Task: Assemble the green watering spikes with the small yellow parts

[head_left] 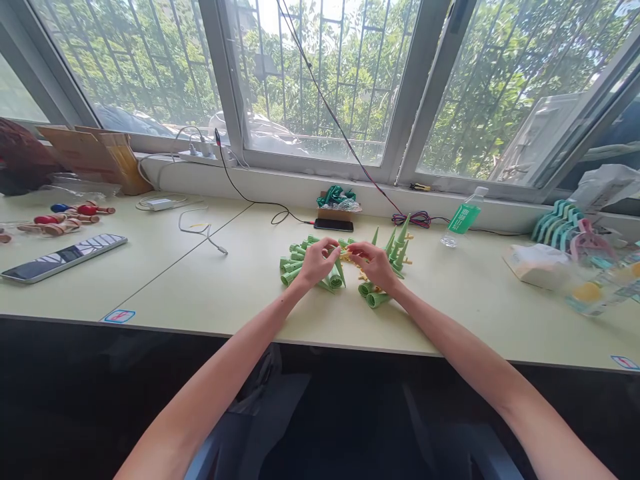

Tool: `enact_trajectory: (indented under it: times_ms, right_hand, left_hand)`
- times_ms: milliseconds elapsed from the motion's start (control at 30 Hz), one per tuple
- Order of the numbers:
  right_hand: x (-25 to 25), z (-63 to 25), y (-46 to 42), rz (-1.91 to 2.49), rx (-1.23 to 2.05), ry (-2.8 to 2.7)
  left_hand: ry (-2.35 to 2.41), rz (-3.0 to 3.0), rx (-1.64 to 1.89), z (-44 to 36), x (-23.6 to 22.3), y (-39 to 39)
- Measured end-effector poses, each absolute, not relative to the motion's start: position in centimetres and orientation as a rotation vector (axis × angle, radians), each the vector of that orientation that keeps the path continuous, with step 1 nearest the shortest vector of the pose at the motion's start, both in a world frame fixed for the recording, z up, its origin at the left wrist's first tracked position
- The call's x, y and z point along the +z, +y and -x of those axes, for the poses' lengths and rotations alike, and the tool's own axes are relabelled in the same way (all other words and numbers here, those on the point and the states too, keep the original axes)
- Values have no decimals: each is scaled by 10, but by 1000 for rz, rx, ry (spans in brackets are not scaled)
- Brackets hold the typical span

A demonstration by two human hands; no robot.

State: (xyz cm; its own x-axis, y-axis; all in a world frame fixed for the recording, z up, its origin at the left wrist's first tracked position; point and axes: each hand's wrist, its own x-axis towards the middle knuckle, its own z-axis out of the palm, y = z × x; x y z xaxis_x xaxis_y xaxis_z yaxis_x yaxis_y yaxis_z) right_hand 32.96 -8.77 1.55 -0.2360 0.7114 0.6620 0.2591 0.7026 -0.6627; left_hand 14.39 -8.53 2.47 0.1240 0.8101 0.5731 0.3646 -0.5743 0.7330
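Note:
Both my hands meet above the middle of the table, fingertips pinched close together. My left hand (pixel 320 260) is closed, and a slim green cone (pixel 341 272) points down just below its fingers. My right hand (pixel 373 263) is also closed, its fingers at a small yellow piece (pixel 345 254) between the hands. Exactly which hand grips which part is too small to make out. Several light green hollow cones (pixel 291 265) lie on their sides by my left hand. Beyond my right hand, pointed green cones (pixel 401 237) stand upright with yellow pegs (pixel 408 261). Two more cones (pixel 379 300) lie below it.
A phone (pixel 333 225) on a cable lies behind the cones, before a small box of green material (pixel 339 199). To the right are a water bottle (pixel 463 219), a tissue pack (pixel 537 265) and hangers (pixel 560 223). A tablet-like device (pixel 65 259) and wooden toys (pixel 63 219) lie left.

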Motion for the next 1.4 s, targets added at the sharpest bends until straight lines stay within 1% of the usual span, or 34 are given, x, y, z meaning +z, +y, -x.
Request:
enact_trajectory:
  times_ms: [267, 667, 933, 1400]
  right_hand:
    - [15, -330, -87, 754, 524, -1806]
    - [14, -330, -86, 777, 446, -1837]
    - [14, -331, -86, 807, 404, -1850]
    - [16, -331, -87, 798, 368, -1883]
  left_hand:
    - [1150, -2037, 1430, -144, 26, -87]
    - [1194, -2144, 1377, -144, 25, -88]
    - [1098, -2303, 1313, -144, 22, -90]
    - [1070, -2330, 1297, -143, 20, -89]
